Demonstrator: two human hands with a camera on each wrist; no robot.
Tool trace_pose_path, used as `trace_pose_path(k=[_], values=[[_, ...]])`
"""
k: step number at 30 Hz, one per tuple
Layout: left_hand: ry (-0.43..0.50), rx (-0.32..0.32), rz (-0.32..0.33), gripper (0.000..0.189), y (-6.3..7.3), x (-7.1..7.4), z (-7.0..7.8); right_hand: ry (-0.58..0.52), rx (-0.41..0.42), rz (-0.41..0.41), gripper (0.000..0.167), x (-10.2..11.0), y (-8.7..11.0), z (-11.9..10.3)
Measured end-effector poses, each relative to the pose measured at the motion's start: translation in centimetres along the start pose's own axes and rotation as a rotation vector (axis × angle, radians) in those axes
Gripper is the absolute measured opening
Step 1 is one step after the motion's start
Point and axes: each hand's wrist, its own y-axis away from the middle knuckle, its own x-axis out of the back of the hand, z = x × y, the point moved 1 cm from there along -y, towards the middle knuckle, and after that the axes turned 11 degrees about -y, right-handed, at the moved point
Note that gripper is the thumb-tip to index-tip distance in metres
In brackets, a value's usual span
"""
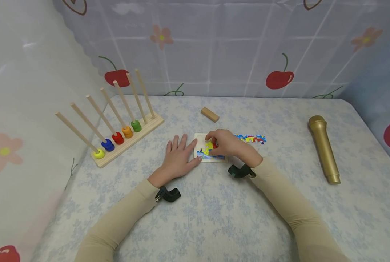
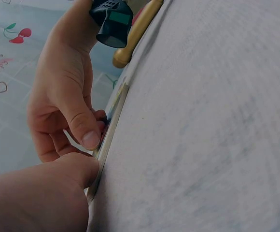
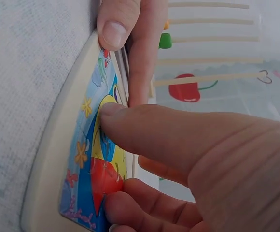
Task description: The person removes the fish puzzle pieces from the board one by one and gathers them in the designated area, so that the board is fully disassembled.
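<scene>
A small jigsaw puzzle with a pale wooden frame lies on the table, showing a yellow and red fish over blue. My left hand lies with fingers spread at its left side, the thumb on the lower edge of the frame. Curled over the puzzle, my right hand holds a puzzle piece between thumb and fingers. In the right wrist view that thumb is on the yellow part, with fingertips beside the red part. The piece's outline is partly hidden by the hand. Bare tray shows at the upper left.
More colourful puzzle pieces lie right of the frame, partly behind my right hand. A wooden block lies farther back. At left stands a wooden peg rack with coloured rings; a gold microphone lies at right.
</scene>
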Motion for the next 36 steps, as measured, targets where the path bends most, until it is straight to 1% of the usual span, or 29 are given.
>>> trace_pose_path(k=[5, 14, 20, 24, 31, 36], values=[[-0.004, 0.002, -0.004, 0.072, -0.03, -0.07, -0.06, 0.001, 0.008, 0.016, 0.047, -0.2, -0.11, 0.12], [0.0, 0.001, -0.003, 0.072, 0.03, -0.17, -0.13, 0.0, 0.019, 0.035, 0.048, -0.44, 0.0, 0.2], [-0.003, -0.003, -0.005, 0.073, -0.09, -0.29, -0.26, -0.001, 0.008, 0.035, 0.047, -0.38, -0.03, 0.13], [-0.005, -0.005, -0.004, 0.073, -0.11, -0.26, -0.28, 0.009, 0.02, 0.039, 0.046, -0.27, 0.02, 0.03], [-0.001, -0.009, 0.004, 0.072, -0.06, -0.14, -0.2, 0.038, 0.051, 0.057, 0.038, -0.44, 0.26, 0.11], [-0.005, -0.007, 0.006, 0.072, -0.03, -0.17, -0.19, 0.051, 0.06, 0.076, 0.035, -0.61, 0.36, 0.14]])
